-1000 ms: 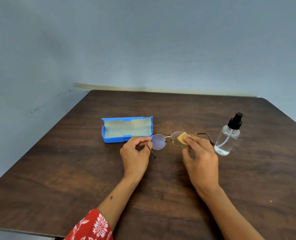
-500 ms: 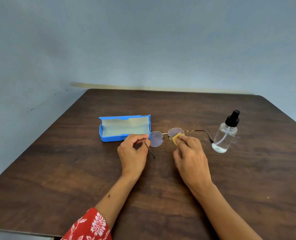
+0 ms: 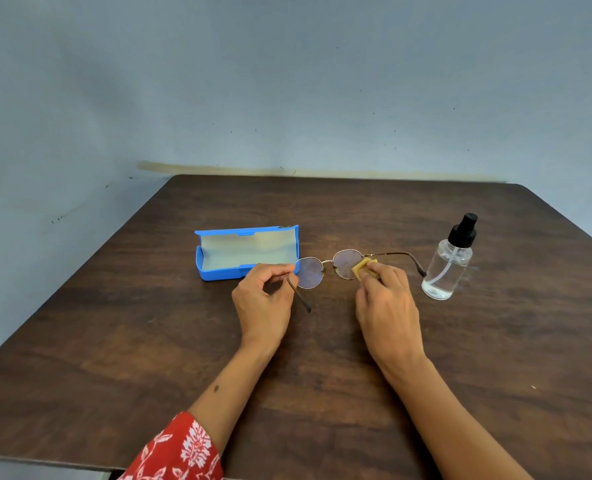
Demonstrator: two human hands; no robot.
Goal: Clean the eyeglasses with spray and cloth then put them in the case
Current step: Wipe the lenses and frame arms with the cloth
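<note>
Round thin-framed eyeglasses (image 3: 325, 268) are held just above the dark wooden table (image 3: 322, 358), arms unfolded. My left hand (image 3: 263, 299) pinches the frame at its left hinge, beside the left lens. My right hand (image 3: 386, 306) presses a small folded yellow cloth (image 3: 362, 266) against the right lens. The blue case (image 3: 246, 252) lies open behind my left hand, its pale lining showing. A clear spray bottle (image 3: 448, 268) with a black pump stands upright to the right, close to the tip of the right arm of the glasses.
A grey-blue wall rises behind the table. The table's far right corner is rounded. A red flowered sleeve (image 3: 177, 452) covers my left upper forearm at the near edge.
The cloth in my right hand has shifted across the right lens, left and then back toward its outer rim. My left hand keeps its grip on the frame.
</note>
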